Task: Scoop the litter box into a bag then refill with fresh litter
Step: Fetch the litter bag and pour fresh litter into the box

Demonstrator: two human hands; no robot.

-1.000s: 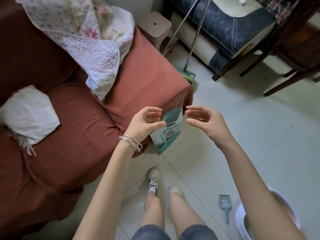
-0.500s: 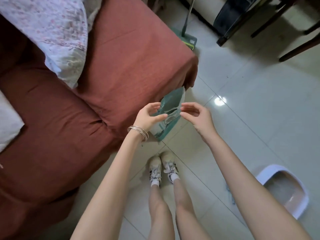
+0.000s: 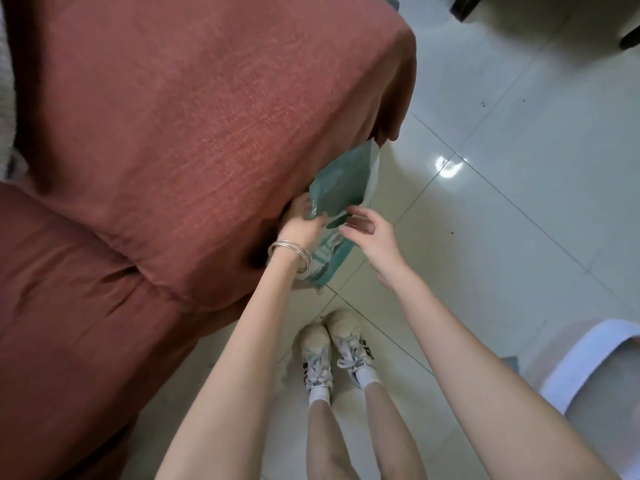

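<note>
So over on the left there was this big couch [image 3: 173,150] under a rust-red cover, taking up most of the view, with a sliver of pale fabric [image 3: 5,81] poking in at the far left edge. The teal litter bag [image 3: 341,181] was standing on the floor right up against the couch's corner, tilted a bit, with its top tucked just under the hanging hem of the cover and some white print lower down on its front. The left hand [image 3: 299,225], wearing a couple of thin silver bangles [image 3: 289,252] on the wrist, was wedged between the couch and the bag, fingers wrapped over the bag's near edge with the thumb laid across the front, so it had a hold on it. Just to the right of that, the right hand [image 3: 369,233] was at the bag's other edge with fingers loosely curled and the tips about at the plastic, but it was too blurry to tell if it was really pinching it or only touching. Down below, two feet in beige sneakers [image 3: 332,351] with white socks stood close together on the glossy pale tile floor [image 3: 519,168]. Way off at the lower right edge, well apart from the bag, was the white rim of the litter box [image 3: 581,362], partly hidden behind the right forearm and cut off by the frame
</note>
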